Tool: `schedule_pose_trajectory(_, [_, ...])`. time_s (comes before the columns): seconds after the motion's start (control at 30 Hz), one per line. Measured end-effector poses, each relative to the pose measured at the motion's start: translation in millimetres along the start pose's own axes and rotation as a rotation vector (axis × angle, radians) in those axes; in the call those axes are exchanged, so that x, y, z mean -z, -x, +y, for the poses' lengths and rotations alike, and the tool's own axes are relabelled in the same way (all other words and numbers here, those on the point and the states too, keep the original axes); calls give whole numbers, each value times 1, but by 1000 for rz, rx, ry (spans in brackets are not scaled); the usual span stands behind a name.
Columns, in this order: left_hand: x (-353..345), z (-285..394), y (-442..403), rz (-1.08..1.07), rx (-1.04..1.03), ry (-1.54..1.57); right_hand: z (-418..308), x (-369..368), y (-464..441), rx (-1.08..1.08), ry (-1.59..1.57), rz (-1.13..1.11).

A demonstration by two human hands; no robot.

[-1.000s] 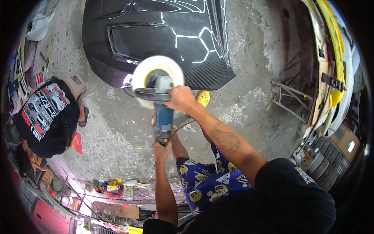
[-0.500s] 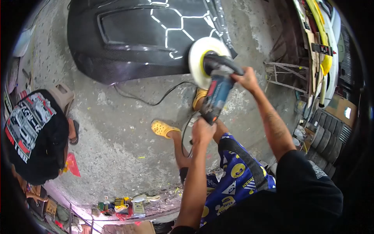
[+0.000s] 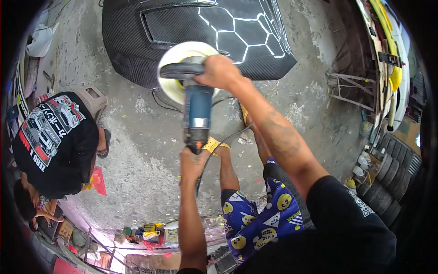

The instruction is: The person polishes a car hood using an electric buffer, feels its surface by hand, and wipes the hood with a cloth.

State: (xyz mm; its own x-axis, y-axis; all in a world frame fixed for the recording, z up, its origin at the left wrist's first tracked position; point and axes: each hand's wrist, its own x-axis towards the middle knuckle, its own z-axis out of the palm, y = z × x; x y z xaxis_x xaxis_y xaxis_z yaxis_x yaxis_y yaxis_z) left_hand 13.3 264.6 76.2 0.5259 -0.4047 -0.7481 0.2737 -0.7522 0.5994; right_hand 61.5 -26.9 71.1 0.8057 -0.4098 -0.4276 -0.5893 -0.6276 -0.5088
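I hold a blue and black electric polisher point(image 3: 198, 107) with both hands. My left hand point(image 3: 192, 162) is wrapped round its rear end, where the power cord point(image 3: 223, 139) hangs nearby. My right hand point(image 3: 220, 72) grips the black front handle. The polisher's round white pad point(image 3: 171, 90) looks blurred and overlaps the near edge of a glossy black carbon-fibre car hood point(image 3: 132, 57). Whether the pad touches the hood I cannot tell. White hexagonal light reflections show on the hood's right half.
At left, a person in a black printed shirt point(image 3: 75, 150) sits near a beige plastic stool point(image 3: 93, 98). Cans and packets point(image 3: 153, 233) lie along the wall behind me. A metal stand point(image 3: 351, 89) and stacked tyres point(image 3: 383, 169) are at right. My feet wear yellow clogs point(image 3: 216, 146).
The polisher has moved left along the hood's near edge and turned more upright in view. Both hands went with it. The camera view has shifted, so the hood sits further right.
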Motion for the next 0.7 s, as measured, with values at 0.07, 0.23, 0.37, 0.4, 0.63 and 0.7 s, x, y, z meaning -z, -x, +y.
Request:
schedule_pose_trajectory(0.07, [36, -1, -14, 20, 47, -29, -30, -11, -32, 55, 27, -10])
schedule_pose_trajectory(0.23, [70, 7, -30, 65, 119, -16, -62, -20, -69, 103, -27, 21])
schedule_pose_trajectory(0.37, [53, -14, -21, 61, 72, -120, -52, 5, -46, 54, -121, -122])
schedule_pose_trajectory(0.4, [41, -4, -13, 67, 102, -92, -37, 7, -36, 22, -105, -119])
schedule_pose_trajectory(0.63, [-55, 70, -3, -168, 77, -163, 99, 57, 57, -287, -156, 37])
schedule_pose_trajectory(0.7, [-75, 72, -9, -206, 8, -184, 131, 64, 75, -375, -204, 83])
